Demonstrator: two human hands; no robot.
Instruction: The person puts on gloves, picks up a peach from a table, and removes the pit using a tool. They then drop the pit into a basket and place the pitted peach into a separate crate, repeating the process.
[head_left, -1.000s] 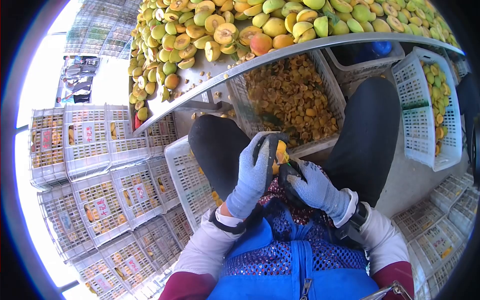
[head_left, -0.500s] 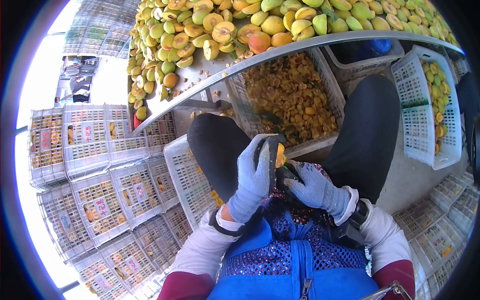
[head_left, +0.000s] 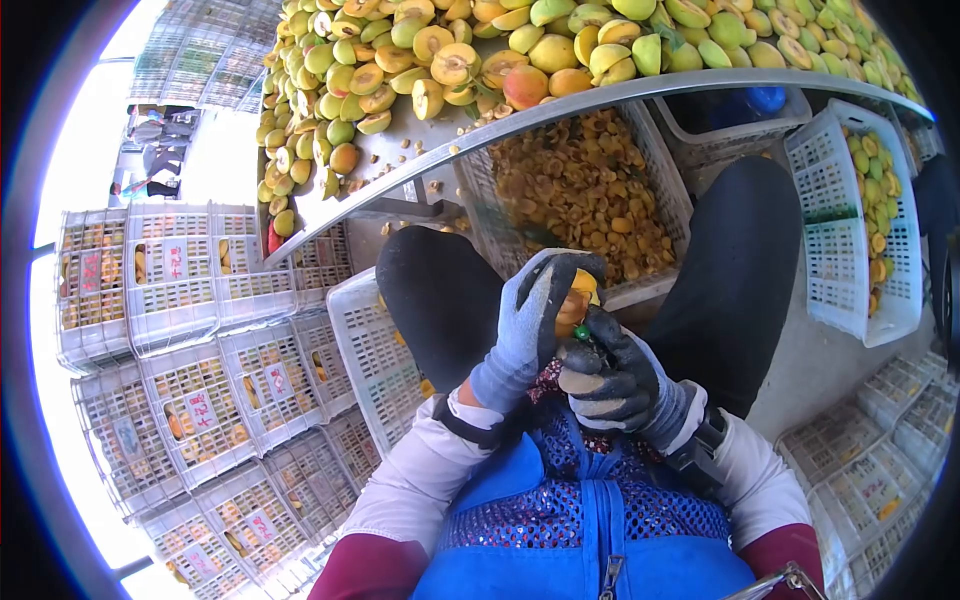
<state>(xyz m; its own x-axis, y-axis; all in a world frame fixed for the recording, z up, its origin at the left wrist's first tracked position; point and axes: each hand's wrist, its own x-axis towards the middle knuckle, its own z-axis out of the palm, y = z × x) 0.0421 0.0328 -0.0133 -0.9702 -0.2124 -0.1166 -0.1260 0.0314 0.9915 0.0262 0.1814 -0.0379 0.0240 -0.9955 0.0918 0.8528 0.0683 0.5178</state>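
My left hand [head_left: 532, 308], in a grey-blue glove with a dark palm, is closed around a yellow-orange apricot [head_left: 573, 306] above my lap. Close against the fruit, my right hand [head_left: 622, 378], gloved the same way, has its fingers curled around a small tool with a green part [head_left: 582, 332]. Most of that tool is hidden by the fingers, so its exact kind does not show. Beyond my hands, many whole and halved apricots [head_left: 455, 63] are heaped on a metal-edged table [head_left: 480, 133].
Under the table between my knees is a crate [head_left: 682, 200] of brown-orange fruit scraps. Another white crate [head_left: 362, 340] stands by my left knee. Stacked fruit crates [head_left: 190, 330] rise at left. A white crate [head_left: 835, 260] with green-yellow fruit is at right; more crates [head_left: 850, 480] lie behind it.
The left hand has tilted, and more of the apricot shows. My right hand has turned over, so its dark curled fingers and the green part of the tool are now visible.
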